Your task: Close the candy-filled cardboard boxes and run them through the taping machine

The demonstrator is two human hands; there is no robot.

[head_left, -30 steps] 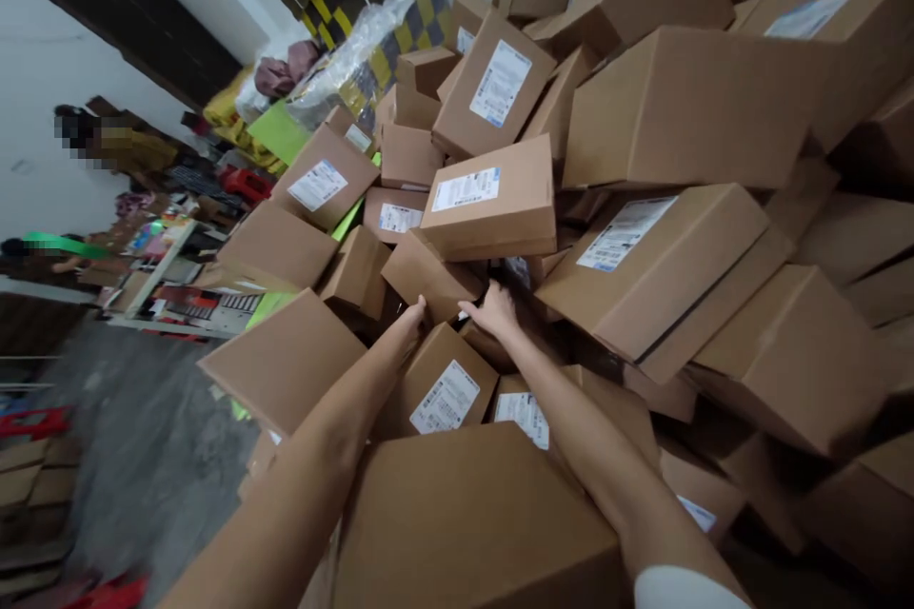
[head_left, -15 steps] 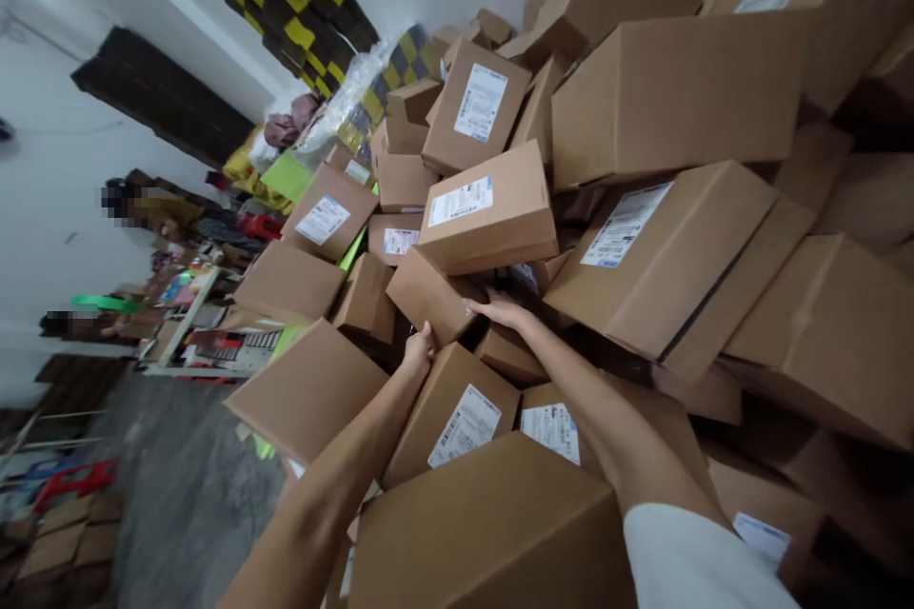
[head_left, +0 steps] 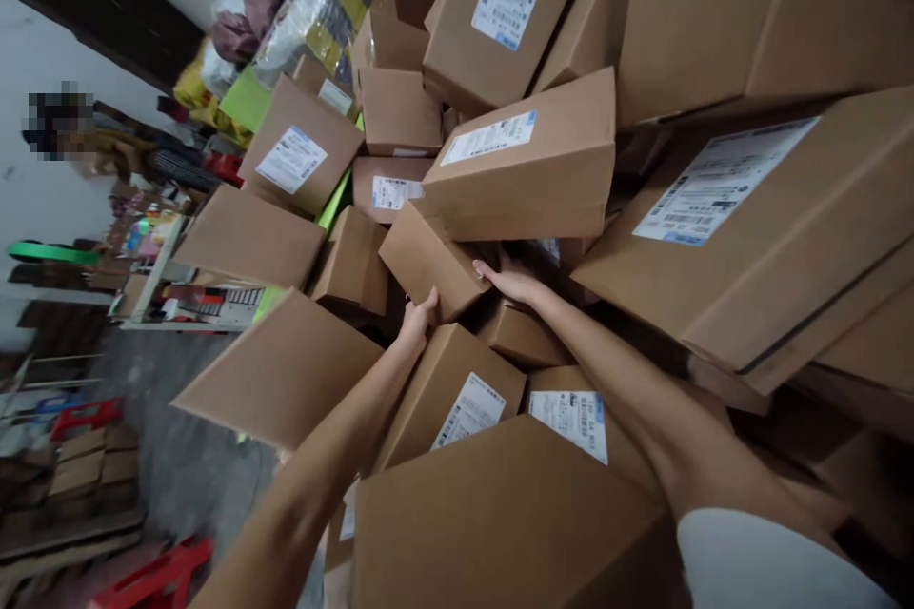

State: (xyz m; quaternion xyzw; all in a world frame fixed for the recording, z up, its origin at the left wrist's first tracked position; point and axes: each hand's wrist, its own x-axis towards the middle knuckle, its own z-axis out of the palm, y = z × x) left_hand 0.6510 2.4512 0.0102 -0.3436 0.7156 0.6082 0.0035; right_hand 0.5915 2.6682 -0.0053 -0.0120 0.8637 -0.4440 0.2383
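Observation:
A small plain cardboard box (head_left: 425,262) is wedged in the middle of a big heap of cardboard boxes. My left hand (head_left: 419,316) grips its near lower corner, thumb on top. My right hand (head_left: 512,282) lies against its right end, fingers curled onto it. Directly above the small box rests a larger labelled box (head_left: 532,166). Below my hands sits another labelled box (head_left: 449,395), and a large plain box (head_left: 500,519) lies close under my arms.
Big labelled boxes (head_left: 749,228) overhang on the right. More boxes (head_left: 296,152) slope away to the left above a grey floor (head_left: 178,471). Red plastic stools (head_left: 153,576) and flattened cardboard (head_left: 78,476) lie at the lower left. A shelf unit (head_left: 153,276) and a person stand far left.
The view has closed in on the heap. Both hands have settled onto the small box: the left one shifted onto its lower corner, the right one onto its right end.

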